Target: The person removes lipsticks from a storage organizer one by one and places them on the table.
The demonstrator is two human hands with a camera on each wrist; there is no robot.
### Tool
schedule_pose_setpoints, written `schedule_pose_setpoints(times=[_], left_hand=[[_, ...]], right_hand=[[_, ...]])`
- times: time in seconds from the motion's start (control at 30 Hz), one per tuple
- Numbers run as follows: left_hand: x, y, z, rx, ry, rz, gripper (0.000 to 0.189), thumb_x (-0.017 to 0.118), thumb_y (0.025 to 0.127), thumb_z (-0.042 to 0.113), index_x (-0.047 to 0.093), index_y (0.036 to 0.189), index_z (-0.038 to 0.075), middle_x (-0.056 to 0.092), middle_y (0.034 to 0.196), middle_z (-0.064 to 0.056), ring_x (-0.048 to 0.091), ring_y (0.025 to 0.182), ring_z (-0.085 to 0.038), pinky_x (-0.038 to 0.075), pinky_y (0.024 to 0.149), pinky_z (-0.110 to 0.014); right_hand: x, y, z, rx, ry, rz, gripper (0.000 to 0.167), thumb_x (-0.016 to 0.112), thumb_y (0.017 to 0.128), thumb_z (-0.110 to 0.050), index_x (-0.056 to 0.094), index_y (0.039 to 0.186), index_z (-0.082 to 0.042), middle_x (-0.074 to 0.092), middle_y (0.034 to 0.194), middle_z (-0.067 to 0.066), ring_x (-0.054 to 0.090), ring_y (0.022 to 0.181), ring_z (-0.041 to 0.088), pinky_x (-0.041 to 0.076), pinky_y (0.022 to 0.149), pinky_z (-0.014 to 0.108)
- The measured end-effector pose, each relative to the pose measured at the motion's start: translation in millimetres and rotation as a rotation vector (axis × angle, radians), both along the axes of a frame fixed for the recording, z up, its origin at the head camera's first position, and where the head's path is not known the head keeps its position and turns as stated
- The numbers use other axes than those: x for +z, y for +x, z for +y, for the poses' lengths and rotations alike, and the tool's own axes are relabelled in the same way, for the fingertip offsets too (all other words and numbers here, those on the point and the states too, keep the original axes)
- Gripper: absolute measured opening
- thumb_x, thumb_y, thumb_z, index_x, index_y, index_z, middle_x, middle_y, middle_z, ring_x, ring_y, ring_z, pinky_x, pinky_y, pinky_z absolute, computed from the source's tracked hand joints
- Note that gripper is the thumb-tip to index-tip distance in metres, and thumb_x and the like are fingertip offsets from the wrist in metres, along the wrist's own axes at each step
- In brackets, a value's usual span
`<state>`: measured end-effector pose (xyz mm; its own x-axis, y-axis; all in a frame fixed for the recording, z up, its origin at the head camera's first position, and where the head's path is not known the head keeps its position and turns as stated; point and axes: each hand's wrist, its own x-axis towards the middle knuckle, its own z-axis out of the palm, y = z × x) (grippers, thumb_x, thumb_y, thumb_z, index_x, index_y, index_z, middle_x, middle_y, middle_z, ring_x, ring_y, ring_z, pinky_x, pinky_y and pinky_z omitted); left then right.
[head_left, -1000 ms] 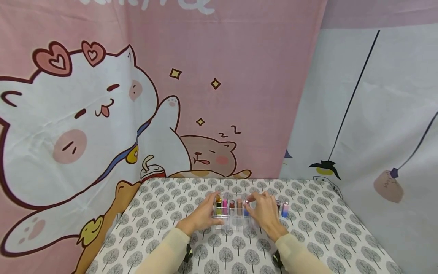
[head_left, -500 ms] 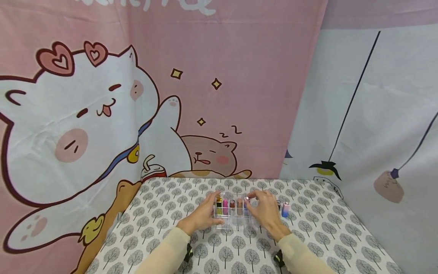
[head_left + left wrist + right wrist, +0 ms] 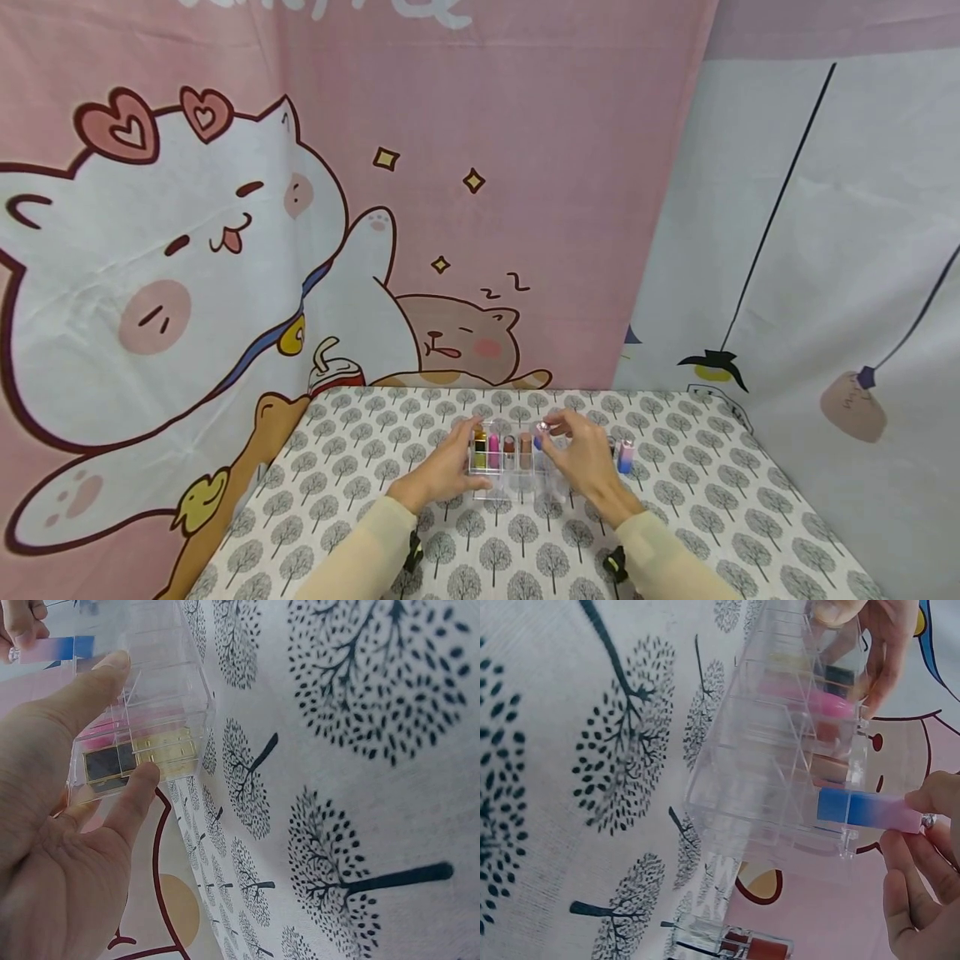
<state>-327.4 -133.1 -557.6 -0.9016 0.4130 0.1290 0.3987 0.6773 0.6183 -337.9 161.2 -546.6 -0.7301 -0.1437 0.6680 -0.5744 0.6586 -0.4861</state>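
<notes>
Left hand (image 3: 442, 473) grips clear organizer (image 3: 519, 486) at its left end. Right hand (image 3: 587, 461) pinches pink-blue tube (image 3: 870, 809) at organizer's right end; tube bottom maybe in slot, plastic blurs it. Second pink-blue tube (image 3: 626, 456) right of organizer. Cat-print hanging (image 3: 562, 167) behind organizer.

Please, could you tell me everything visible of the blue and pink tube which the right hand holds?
The blue and pink tube is slim and smooth, perhaps plastic, fading from blue at its lower end to pink above, with a shiny knob on top. It is about upright, pinched near the pink end by the right hand. Its blue end is inside the upper part of the clear organizer. Whether it touches the walls there, I cannot tell.
</notes>
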Motion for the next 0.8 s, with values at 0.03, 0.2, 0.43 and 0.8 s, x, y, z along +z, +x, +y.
schedule_pose_setpoints(times=[0.03, 0.2, 0.43, 0.8], left_hand=[[0.4, 0.1, 0.2, 0.001, -0.002, 0.001, 0.12, 0.098, 0.097, 0.033, 0.019, 0.186, 0.016, 0.03, 0.19, -0.023, 0.073, 0.13, -0.035, 0.056, 0.129, -0.062], [1.1, 0.1, 0.2, -0.001, 0.0, 0.001, 0.12, 0.098, 0.097, 0.033, 0.019, 0.186, 0.017, 0.031, 0.19, -0.022, 0.075, 0.124, -0.032, 0.058, 0.127, -0.062], [0.5, -0.6, 0.1, -0.006, -0.005, 0.002, 0.12, 0.098, 0.097, 0.033, 0.019, 0.186, 0.016, 0.035, 0.187, -0.02, 0.073, 0.112, -0.02, 0.066, 0.115, -0.055], [-0.4, -0.8, -0.3, -0.011, 0.018, -0.011, 0.119, 0.098, 0.098, 0.031, 0.019, 0.186, 0.016, 0.032, 0.189, -0.021, 0.077, 0.122, -0.033, 0.065, 0.12, -0.057]], right_hand=[[0.9, 0.2, 0.0, -0.001, 0.0, -0.003, 0.028, 0.098, 0.095, -0.011, 0.082, 0.118, -0.007, 0.088, 0.108, 0.011, 0.086, 0.092, 0.027, 0.075, 0.087, 0.05], [4.1, 1.1, 0.9, 0.012, -0.009, -0.003, 0.029, 0.098, 0.096, -0.013, 0.082, 0.119, -0.008, 0.089, 0.111, 0.011, 0.087, 0.095, 0.025, 0.075, 0.091, 0.048], [10.7, 3.3, 2.9, 0.025, -0.004, 0.035, 0.028, 0.096, 0.098, -0.015, 0.082, 0.12, -0.006, 0.09, 0.109, 0.01, 0.087, 0.094, 0.025, 0.075, 0.09, 0.047], [22.6, 4.6, 12.5, 0.029, 0.006, 0.117, 0.027, 0.096, 0.096, -0.01, 0.081, 0.118, -0.006, 0.09, 0.102, 0.007, 0.086, 0.088, 0.023, 0.075, 0.084, 0.045]])
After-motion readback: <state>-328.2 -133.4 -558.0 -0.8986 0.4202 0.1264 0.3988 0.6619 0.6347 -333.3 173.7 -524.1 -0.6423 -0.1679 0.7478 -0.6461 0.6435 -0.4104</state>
